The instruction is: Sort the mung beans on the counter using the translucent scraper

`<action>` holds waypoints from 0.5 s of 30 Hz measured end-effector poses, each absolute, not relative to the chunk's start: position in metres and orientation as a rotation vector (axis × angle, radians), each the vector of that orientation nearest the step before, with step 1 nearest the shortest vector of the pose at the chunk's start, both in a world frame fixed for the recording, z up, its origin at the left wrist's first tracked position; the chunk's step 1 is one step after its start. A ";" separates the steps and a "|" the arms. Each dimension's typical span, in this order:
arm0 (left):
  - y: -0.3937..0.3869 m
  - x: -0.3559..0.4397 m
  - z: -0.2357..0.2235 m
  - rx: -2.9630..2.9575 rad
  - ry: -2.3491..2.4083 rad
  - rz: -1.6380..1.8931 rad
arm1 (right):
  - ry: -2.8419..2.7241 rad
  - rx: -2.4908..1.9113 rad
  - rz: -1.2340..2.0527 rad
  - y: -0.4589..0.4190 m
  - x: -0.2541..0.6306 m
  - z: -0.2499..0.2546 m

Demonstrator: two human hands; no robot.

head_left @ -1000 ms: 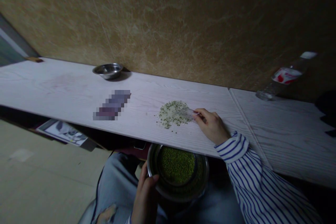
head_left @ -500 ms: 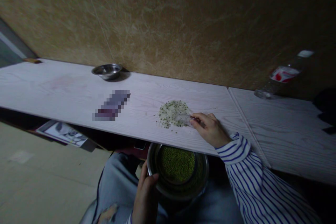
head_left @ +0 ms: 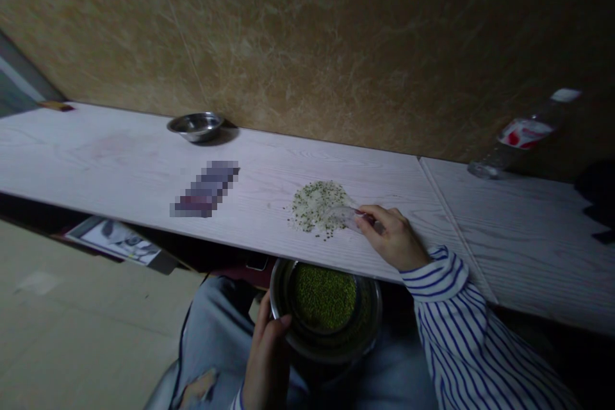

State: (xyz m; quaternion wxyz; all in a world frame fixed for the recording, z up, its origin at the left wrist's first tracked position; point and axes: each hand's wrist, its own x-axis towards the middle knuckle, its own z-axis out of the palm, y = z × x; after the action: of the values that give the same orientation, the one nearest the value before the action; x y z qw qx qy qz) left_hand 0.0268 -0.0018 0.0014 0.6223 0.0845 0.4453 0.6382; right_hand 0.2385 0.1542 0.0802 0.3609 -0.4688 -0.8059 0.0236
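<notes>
The left hand (head_left: 269,349) grips the near-left rim of a bowl (head_left: 369,327), thumb over the edge; its fingers on the outside are partly hidden. Green beans (head_left: 324,298) cover the bottom of the bowl, whose far rim is cut off by the edge of the table (head_left: 259,205). Up on the table, the right hand (head_left: 391,234) pinches a clear piece (head_left: 340,214) between thumb and fingers, its tip in the near-right side of a pile (head_left: 312,202) of white grains mixed with green beans; the piece's exact shape is hard to make out. Well to the left of the right hand, a steel dish (head_left: 196,134) shows bare metal inside. A blurred patch (head_left: 206,189), nearer the pile, cannot be identified. Off to the right of that hand leans a clear bottle (head_left: 523,134), its contents hard to tell, and beyond it a dark shape (head_left: 598,195) is too dim to name.
</notes>
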 end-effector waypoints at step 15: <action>-0.003 0.030 0.007 0.169 1.022 1.478 | -2.020 -1.230 0.117 0.150 0.241 0.083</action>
State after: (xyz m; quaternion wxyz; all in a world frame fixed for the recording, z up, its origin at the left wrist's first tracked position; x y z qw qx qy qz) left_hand 0.0298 -0.0031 0.0070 0.6197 0.0735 0.4442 0.6428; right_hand 0.2411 0.1501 0.0826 0.3774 -0.4812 -0.7899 0.0457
